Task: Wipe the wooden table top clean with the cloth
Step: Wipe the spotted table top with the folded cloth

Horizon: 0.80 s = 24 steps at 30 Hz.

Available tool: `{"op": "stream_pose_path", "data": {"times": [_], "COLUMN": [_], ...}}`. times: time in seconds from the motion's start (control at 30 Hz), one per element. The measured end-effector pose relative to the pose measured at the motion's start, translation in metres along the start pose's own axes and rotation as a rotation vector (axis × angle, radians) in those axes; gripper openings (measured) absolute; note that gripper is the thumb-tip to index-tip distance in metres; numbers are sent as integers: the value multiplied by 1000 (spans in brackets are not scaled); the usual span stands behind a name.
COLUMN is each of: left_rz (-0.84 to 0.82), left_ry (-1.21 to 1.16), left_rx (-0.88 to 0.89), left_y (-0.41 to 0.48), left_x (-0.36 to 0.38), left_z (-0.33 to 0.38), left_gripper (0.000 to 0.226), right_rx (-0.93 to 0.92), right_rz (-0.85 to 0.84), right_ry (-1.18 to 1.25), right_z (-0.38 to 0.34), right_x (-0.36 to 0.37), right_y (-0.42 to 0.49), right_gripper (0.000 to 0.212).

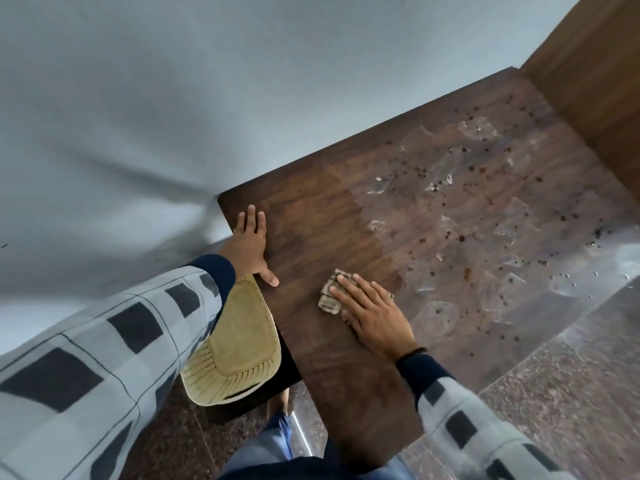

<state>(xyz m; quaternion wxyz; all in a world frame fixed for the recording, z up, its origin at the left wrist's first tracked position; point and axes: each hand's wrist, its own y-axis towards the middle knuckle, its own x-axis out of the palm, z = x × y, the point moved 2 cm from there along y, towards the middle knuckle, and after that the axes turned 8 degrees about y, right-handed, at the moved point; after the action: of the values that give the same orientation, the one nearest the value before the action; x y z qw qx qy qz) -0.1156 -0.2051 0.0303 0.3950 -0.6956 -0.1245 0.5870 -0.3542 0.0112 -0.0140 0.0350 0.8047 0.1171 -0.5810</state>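
Wooden table top (329,220), long axis running from near centre out to far right; near-left part dark and clean, far-right part dull with smears and dark spots. Right hand (372,313) lies flat, fingers straight and pointing far-left, pressing the cloth (329,299) onto the top just left of the smear line; cloth small, folded, checked beige, its visible strip lying near-to-far, the rest hidden under the palm. Left hand (250,245) open, flat on the table's left edge, fingers pointing far, above a woven yellow seat (239,341).
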Motion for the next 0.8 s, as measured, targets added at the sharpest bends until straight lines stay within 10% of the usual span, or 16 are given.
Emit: {"op": "stream_pose_path", "data": {"times": [0.2,0.4,0.63,0.8], "left_rz": [-28,-33,-28,-13], "left_ry": [17,37,35,4], "left_rx": [-8,-15,-12,0], "left_y": [4,12,14,16], "left_x": [4,8,10,12], "left_z": [2,-3,-3,-5], "left_gripper": [166,170,169,170], "right_rx": [631,83,606,135], "right_rz": [128,14,99,-3], "right_ry": [173,-1,144,18], "right_z": [-7,-8,-11,-2], "right_x": [-7,7,-1,2], "right_y": [43,4,48,6], "right_gripper": [55,55,57,54]}}
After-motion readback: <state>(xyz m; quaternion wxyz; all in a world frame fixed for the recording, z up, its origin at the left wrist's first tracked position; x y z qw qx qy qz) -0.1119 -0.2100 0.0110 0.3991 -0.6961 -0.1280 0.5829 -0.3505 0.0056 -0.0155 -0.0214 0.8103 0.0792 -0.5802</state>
